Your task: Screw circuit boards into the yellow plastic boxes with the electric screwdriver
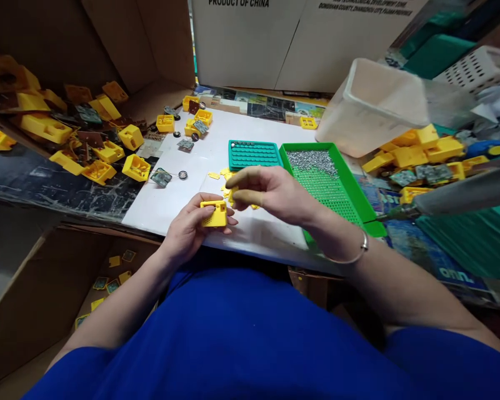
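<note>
My left hand (187,225) is closed around a small yellow plastic housing (215,215), its thumb lying on the face, which has a slot and rows of small holes. Just to the right, my right hand (270,191) is bent in a pinch, thumb and forefinger close together. A small yellow plastic piece (232,195) shows at those fingertips. Beneath and behind them, small flat yellow pieces (214,175) lie scattered on the white board (150,208), partly hidden by the hand.
Behind the hands lies a teal ridged tray (254,153); a green tray (350,183) of screws is at right. An electric screwdriver (404,212) juts in there. Yellow housings with circuit boards (161,177) fill the left. A translucent bin (370,111) stands behind; an open carton (20,289) sits below left.
</note>
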